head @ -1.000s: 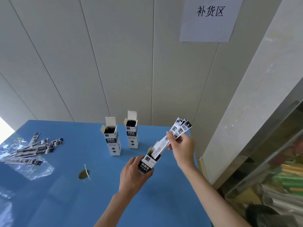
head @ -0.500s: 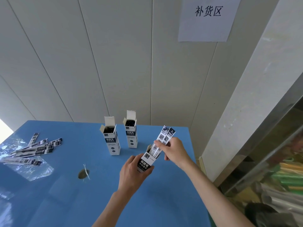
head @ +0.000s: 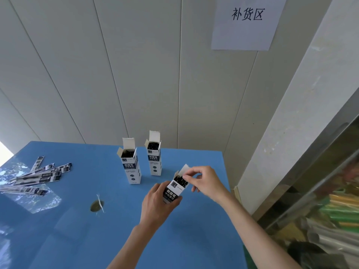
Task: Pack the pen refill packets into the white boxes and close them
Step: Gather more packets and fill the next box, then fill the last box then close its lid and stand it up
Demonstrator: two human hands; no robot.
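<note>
Left hand (head: 157,205) holds box (head: 174,191); right hand (head: 206,182) pinches flap (head: 184,169)

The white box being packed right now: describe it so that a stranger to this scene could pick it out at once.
On the blue table, three open white boxes stand near the far right. The box being packed is the nearest one, tilted, gripped by the left hand, with the right hand at its flap. The two other boxes stand upright, untouched.

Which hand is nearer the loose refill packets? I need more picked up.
Left. The left hand grips the held box, closer to the packets; the right hand is beyond the box.
</note>
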